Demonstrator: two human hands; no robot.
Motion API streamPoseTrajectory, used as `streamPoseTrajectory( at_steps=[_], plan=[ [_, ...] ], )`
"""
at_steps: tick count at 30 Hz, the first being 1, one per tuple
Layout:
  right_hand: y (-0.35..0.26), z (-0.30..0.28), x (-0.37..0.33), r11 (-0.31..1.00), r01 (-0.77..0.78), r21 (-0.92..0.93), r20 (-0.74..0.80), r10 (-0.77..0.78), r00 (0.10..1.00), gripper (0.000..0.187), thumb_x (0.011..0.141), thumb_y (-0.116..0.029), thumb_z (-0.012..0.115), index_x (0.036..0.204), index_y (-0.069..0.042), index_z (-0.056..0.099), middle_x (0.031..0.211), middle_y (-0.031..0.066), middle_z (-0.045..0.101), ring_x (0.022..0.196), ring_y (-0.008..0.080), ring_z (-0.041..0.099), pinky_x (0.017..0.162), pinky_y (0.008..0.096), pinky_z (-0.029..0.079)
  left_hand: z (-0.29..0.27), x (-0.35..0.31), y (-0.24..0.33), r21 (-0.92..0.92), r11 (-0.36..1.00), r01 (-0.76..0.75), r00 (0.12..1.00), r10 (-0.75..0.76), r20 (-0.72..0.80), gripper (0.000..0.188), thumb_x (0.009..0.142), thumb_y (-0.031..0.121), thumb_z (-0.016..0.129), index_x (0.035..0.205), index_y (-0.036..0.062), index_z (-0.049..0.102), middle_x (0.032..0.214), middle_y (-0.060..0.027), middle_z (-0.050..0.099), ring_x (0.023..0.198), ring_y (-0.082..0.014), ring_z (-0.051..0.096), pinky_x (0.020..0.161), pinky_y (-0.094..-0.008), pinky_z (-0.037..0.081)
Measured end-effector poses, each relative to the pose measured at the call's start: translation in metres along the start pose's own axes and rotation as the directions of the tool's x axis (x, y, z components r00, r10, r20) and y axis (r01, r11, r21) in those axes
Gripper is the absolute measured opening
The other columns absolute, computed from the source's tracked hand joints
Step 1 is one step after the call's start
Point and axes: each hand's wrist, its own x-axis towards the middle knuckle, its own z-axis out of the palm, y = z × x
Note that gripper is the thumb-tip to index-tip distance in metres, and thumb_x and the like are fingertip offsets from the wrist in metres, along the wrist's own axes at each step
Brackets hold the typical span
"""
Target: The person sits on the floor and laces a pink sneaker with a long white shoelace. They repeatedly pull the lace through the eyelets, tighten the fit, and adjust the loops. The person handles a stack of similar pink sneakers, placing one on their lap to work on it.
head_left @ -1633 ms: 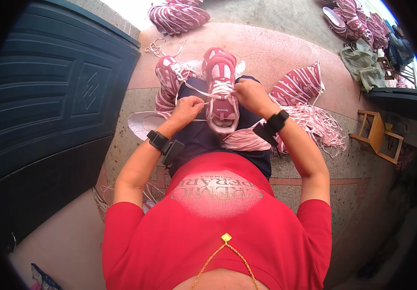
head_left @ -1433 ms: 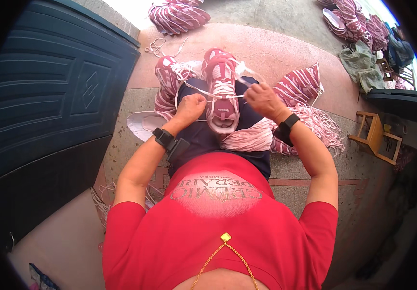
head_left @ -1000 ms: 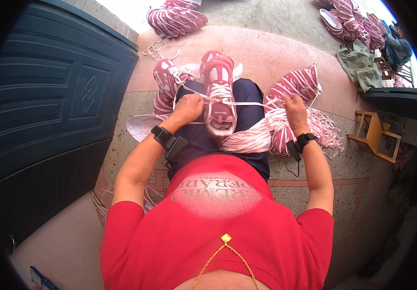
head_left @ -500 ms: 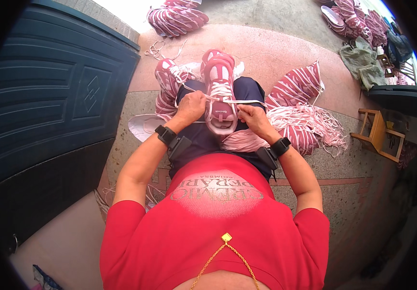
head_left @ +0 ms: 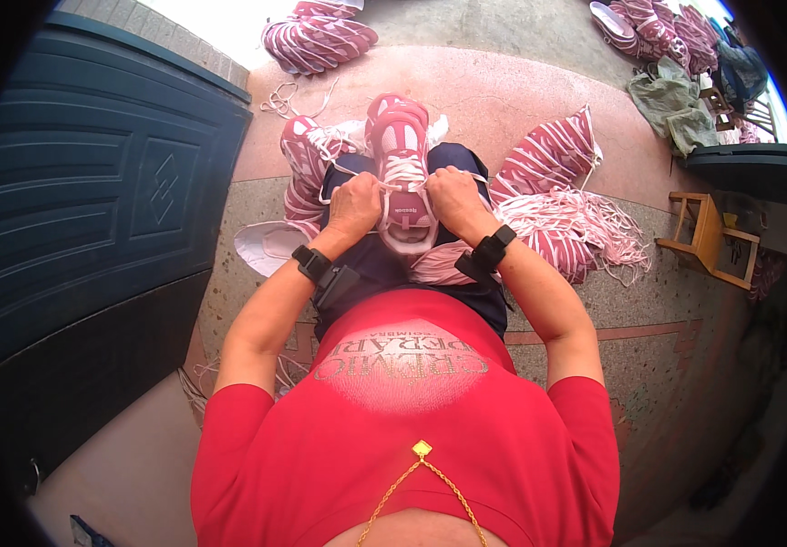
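Observation:
A pink and white sneaker upper (head_left: pixel 396 132) lies across my lap between my knees, its toe away from me and its padded tongue toward me. White laces (head_left: pixel 403 170) cross its front. On the left of the tongue, my left hand (head_left: pixel 355 206) is closed on a lace end. My right hand (head_left: pixel 458 201) is closed at the tongue's right side, gripping the other end of the lace. The fingertips of both hands are partly hidden. Left of my knee is another laced upper (head_left: pixel 305 146), on top of a stack of similar ones.
To my right are a stack of pink-striped uppers (head_left: pixel 544 155) and a bundle of loose pale laces (head_left: pixel 598 228). A wooden stool (head_left: pixel 709 239) stands farther right. More stacked uppers (head_left: pixel 320 44) lie ahead. A dark blue door (head_left: pixel 92 173) borders the left.
The lace stretched out across the tongue has been drawn in close to it. My right hand has moved up and slightly left; my left hand stays close to the tongue.

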Motion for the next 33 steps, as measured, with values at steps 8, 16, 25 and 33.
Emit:
streamPoseTrajectory(
  at_steps=[8, 16, 25, 33],
  plan=[
    [0.005, -0.002, 0.001, 0.998, 0.044, -0.039, -0.157, -0.049, 0.986, 0.011, 0.078, -0.015, 0.057, 0.073, -0.011, 0.066, 0.080, 0.0046, 0.063, 0.084, 0.0209, 0.057, 0.073, 0.0378, 0.039, -0.002, -0.002, 0.003, 0.058, 0.995, -0.086, 0.996, 0.087, -0.019, 0.018, 0.085, 0.021, 0.058, 0.084, 0.0054, 0.068, 0.077, -0.0183, 0.065, 0.074, -0.0361, 0.064, 0.064, -0.0449, 0.050],
    [-0.013, 0.000, -0.017, 0.985, -0.167, 0.042, -0.132, 0.171, 0.976, 0.023, 0.085, -0.030, 0.059, 0.079, -0.009, 0.067, 0.080, 0.0064, 0.060, 0.087, 0.0241, 0.055, 0.073, 0.0384, 0.040, -0.010, -0.027, 0.025, 0.349, 0.933, -0.089, 0.988, 0.129, -0.091, 0.028, 0.081, 0.033, 0.066, 0.093, 0.0081, 0.069, 0.084, -0.0088, 0.064, 0.086, -0.0291, 0.055, 0.073, -0.0434, 0.042],
    [0.002, 0.019, -0.024, 0.916, -0.187, 0.356, -0.096, 0.235, 0.967, 0.020, 0.087, -0.019, 0.055, 0.094, -0.004, 0.066, 0.089, 0.0130, 0.061, 0.091, 0.0318, 0.054, 0.077, 0.0448, 0.042, -0.015, -0.019, 0.017, 0.131, 0.970, -0.204, 0.977, 0.211, -0.036, 0.018, 0.084, 0.018, 0.060, 0.091, 0.0025, 0.065, 0.086, -0.0140, 0.063, 0.082, -0.0339, 0.056, 0.072, -0.0430, 0.046],
    [-0.006, 0.029, -0.026, 0.756, -0.130, 0.642, -0.248, 0.365, 0.897, 0.016, 0.082, -0.009, 0.060, 0.096, -0.001, 0.065, 0.084, 0.0147, 0.064, 0.079, 0.0339, 0.058, 0.073, 0.0416, 0.047, 0.007, 0.083, 0.060, -0.302, 0.953, -0.010, 0.895, 0.144, 0.423, 0.040, 0.082, 0.012, 0.063, 0.117, -0.0067, 0.052, 0.072, -0.0127, 0.063, 0.047, -0.0166, 0.058, 0.042, -0.0297, 0.044]
  ],
)
